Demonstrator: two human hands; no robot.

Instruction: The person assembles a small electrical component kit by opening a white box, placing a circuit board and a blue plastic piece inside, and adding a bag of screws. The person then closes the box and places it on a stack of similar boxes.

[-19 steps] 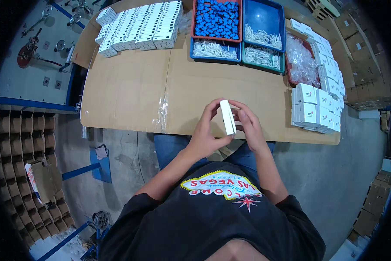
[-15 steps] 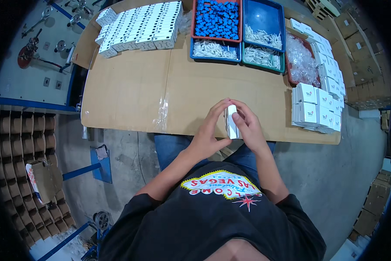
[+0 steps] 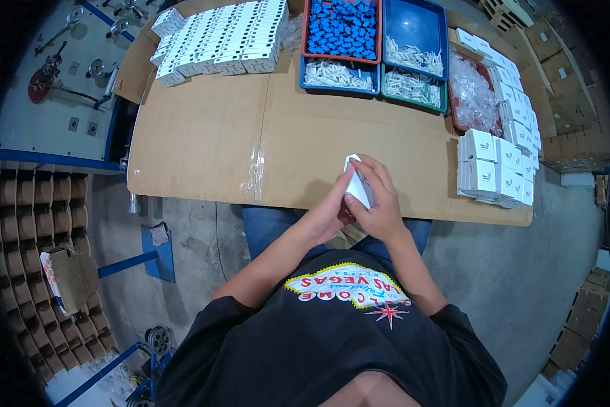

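Just above the table's near edge, a small white box (image 3: 360, 188) is held tilted between my two hands. My right hand (image 3: 382, 205) grips its right side, thumb across the near face and fingers around the far end. Against its left side lies my left hand (image 3: 333, 209), closed, with its fingertips partly hidden behind the box. Similar white boxes (image 3: 481, 176) are stacked at the table's right edge.
The table is covered with brown cardboard (image 3: 196, 142). White boxes with dark marks (image 3: 227, 37) stand in rows at the far left. At the back are trays of blue pieces (image 3: 342, 28) and white plugs (image 3: 335, 74), and a tray of clear plastic bags (image 3: 473, 95).
The white box has turned and tilted, showing a broader face. My left hand has slid down and nearer along its side, while my right hand has shifted its grip slightly.
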